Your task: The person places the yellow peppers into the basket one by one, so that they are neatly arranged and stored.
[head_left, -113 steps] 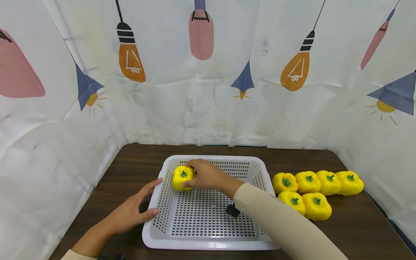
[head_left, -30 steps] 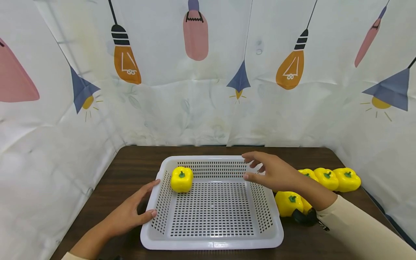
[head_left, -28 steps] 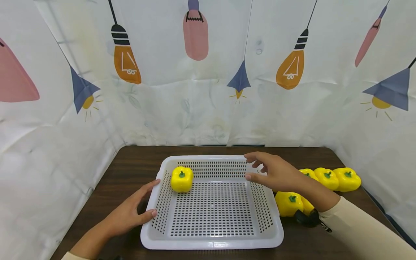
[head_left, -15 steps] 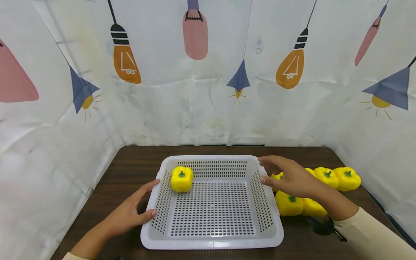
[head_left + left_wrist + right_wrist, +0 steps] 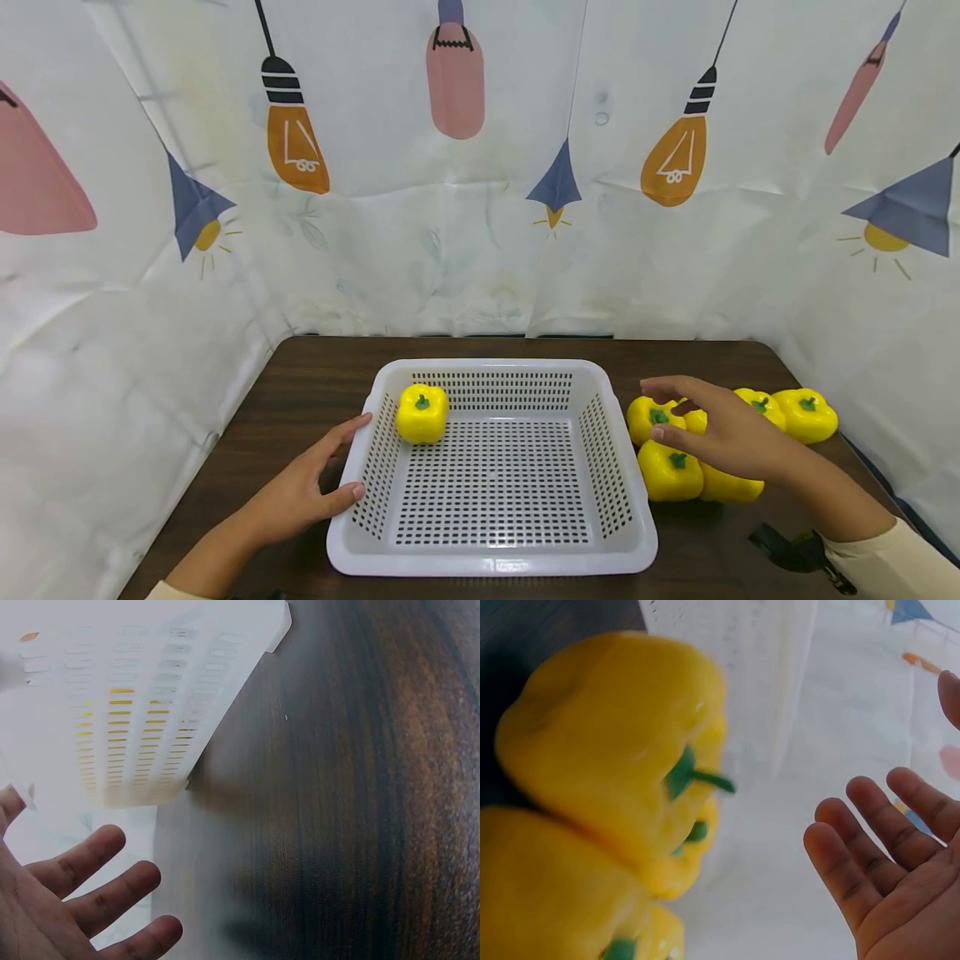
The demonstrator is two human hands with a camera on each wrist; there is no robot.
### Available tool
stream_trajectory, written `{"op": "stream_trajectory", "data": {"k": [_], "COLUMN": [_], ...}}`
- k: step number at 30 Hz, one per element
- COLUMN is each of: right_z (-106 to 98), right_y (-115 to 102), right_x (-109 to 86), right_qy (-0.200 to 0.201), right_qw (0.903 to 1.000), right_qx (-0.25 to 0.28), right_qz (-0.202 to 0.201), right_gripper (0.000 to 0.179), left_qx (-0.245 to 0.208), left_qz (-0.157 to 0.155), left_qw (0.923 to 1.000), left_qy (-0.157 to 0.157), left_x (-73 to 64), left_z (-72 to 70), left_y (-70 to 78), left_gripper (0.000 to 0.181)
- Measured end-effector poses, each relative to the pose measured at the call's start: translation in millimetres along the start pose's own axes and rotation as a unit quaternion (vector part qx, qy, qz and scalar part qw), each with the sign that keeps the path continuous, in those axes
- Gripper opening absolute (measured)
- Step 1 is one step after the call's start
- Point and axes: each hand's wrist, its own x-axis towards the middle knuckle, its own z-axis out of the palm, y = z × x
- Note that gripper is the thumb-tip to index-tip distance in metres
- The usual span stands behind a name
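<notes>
Ylw pepper (image 5: pixel 422 417) in wht bskt (image 5: pixel 491 492), others (image 5: pixel 670 481) to R.

back-row pepper (image 5: pixel 696 422): partly behind right fingers (image 5: pixel 678 387) | right sleeve (image 5: pixel 892 554): edge-cut

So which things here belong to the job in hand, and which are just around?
Likely the job: white basket; yellow pepper inside it; yellow peppers beside it; left hand; right hand.

Probably just around: brown table; printed sheet; black wrist device.

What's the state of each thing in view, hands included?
White basket: upright, open-topped, mostly unfilled.
Inside pepper: stem up, far left corner of the basket.
Outside peppers: clustered right of the basket, some partly hidden.
Left hand: fingers spread, at the basket's left rim.
Right hand: fingers extended, holding nothing, near outside peppers.
Backdrop: hanging, creased.
</notes>
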Motion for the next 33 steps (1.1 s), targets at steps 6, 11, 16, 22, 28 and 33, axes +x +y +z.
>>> {"op": "stream_trajectory", "data": {"k": [6,11,16,22,28,33], "right_z": [-5.9,-9.2,-9.8,-11.8,-13.9,-12.9], "right_y": [17.3,32.6,43.7,53.8,66.6,74.9], "right_x": [-16.3,-28.3,-37.4,-48.0,-55.7,-60.3], "right_qy": [0.011,0.024,0.039,0.025,0.007,0.003], "right_qw": [0.9999,0.9995,0.9989,0.9988,0.9976,0.9966], "right_qx": [-0.005,-0.019,-0.024,-0.022,-0.026,-0.029], "right_qz": [0.012,0.005,-0.007,0.035,0.064,0.077], "right_gripper": [0.053,0.053,0.051,0.051,0.052,0.052], "left_qx": [0.009,0.008,0.003,0.004,0.005,0.002], "left_qz": [0.0,-0.002,-0.009,-0.009,-0.005,-0.01], "left_qw": [1.0,1.0,1.0,0.9999,1.0,0.9999], "left_qy": [0.003,0.0,-0.001,-0.001,-0.002,-0.004], "left_x": [-0.3,0.0,0.1,0.4,1.0,1.0], "left_z": [-0.1,0.1,0.3,0.3,0.0,0.3], "left_y": [0.7,0.1,-0.2,-0.9,-1.6,-1.8], "left_gripper": [0.082,0.082,0.082,0.082,0.082,0.083]}}
